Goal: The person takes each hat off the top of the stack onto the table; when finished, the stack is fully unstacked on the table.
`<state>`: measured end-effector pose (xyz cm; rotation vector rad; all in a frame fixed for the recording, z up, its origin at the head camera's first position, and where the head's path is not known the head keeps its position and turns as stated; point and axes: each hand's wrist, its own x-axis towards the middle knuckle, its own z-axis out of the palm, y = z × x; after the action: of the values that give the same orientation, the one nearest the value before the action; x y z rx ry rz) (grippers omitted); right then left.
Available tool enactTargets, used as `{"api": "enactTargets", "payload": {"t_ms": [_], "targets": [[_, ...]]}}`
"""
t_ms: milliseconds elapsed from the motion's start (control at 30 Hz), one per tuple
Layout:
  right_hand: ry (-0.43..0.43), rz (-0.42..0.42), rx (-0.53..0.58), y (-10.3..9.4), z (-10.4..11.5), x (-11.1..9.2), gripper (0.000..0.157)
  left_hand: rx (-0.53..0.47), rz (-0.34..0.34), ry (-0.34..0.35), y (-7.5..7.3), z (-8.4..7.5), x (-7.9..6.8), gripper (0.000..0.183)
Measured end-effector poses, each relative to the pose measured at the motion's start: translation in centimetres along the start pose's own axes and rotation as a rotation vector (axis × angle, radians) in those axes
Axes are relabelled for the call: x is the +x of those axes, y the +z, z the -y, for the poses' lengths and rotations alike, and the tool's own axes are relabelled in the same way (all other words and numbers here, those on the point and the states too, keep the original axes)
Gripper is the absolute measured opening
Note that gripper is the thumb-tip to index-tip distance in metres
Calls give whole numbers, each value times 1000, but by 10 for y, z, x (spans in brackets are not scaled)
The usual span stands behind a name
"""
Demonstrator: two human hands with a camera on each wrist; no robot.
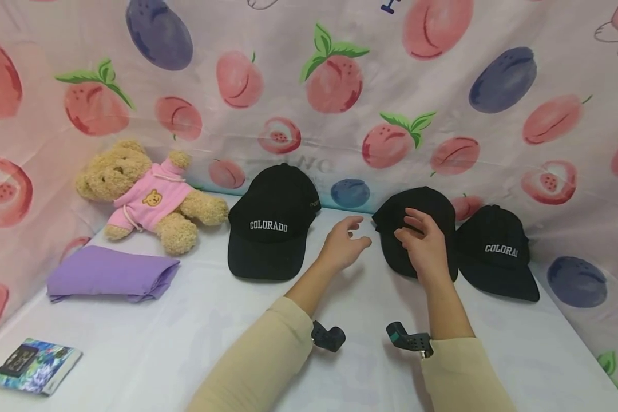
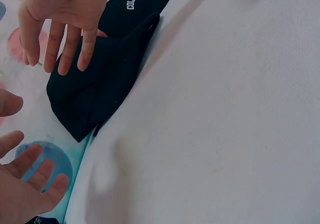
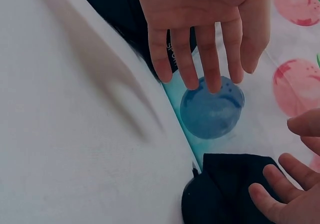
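Observation:
My left hand (image 1: 342, 246) hovers over the white table between two black caps, fingers loosely bent and nothing in them. To its left stands a black cap (image 1: 268, 257) with white "COLORADO" lettering, apart from the hand. My right hand (image 1: 426, 249) is held in front of the middle black cap (image 1: 397, 257), overlapping it in the head view and hiding part of its front. Its fingers are spread and hold nothing. In the left wrist view, the right hand (image 2: 65, 14) appears with fingers pointing down before the dark cap (image 2: 102, 79). A third black cap (image 1: 494, 240) sits at the right.
At the back left a teddy bear (image 1: 151, 194) in a pink top leans against the fruit-print cloth (image 1: 298, 74). A folded purple cloth (image 1: 110, 274) lies before it. A small patterned booklet (image 1: 36, 366) lies near the front left. White cloth covers the table (image 1: 185, 343).

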<state>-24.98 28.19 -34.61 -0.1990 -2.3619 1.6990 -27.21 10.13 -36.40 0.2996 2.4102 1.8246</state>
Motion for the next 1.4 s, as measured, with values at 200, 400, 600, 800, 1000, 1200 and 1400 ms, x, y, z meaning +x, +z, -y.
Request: {"api": "enactTargets", "payload": {"t_ms": [200, 400, 600, 800, 1000, 1200, 1400], "targets": [[-6, 25, 0, 4, 2, -2, 61, -15, -2, 3, -4, 0, -3, 55], [-2, 29, 20, 10, 0, -3, 61, -12, -9, 5, -8, 1, -7, 56], [16, 38, 46, 14, 0, -6, 61, -11, -22, 10, -12, 2, -10, 56], [49, 28, 87, 18, 2, -9, 59, -5, -26, 17, -18, 4, -14, 57], [72, 41, 119, 23, 4, -12, 58, -14, -48, 27, -22, 6, -14, 56], [97, 50, 173, 26, 6, -14, 58, -84, -55, 43, -23, 9, -19, 55], [114, 45, 229, 31, 7, -14, 57, -126, -77, 47, -27, 10, -23, 55]]}}
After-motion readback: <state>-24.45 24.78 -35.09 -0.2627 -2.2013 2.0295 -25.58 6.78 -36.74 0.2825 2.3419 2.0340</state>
